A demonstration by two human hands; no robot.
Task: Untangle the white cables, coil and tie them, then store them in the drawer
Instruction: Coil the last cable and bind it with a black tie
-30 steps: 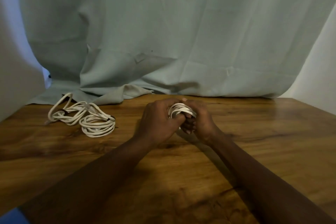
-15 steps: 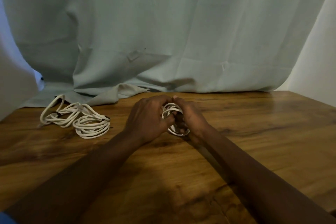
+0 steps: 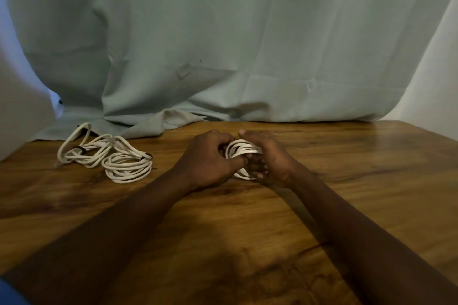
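Observation:
A small coil of white cable (image 3: pixel 241 150) is held between both hands just above the wooden table (image 3: pixel 347 181), near its middle. My left hand (image 3: pixel 208 161) grips the coil's left side, thumb across the loops. My right hand (image 3: pixel 269 156) wraps its right side, fingers curled under. Part of the coil is hidden by the fingers. At the far left of the table lie other white cables (image 3: pixel 109 153): one tight coil with a dark tie beside a looser bundle, also banded by a dark tie. No drawer is in view.
A pale green cloth (image 3: pixel 223 44) hangs behind the table and spills onto its far left corner. The table's right edge runs along a white wall (image 3: pixel 436 82). Bare wood lies in front of and right of my hands.
The view shifted slightly, so the hands and cables sit lower and more to the left. The coil is a little more exposed between my hands; my grip is unchanged.

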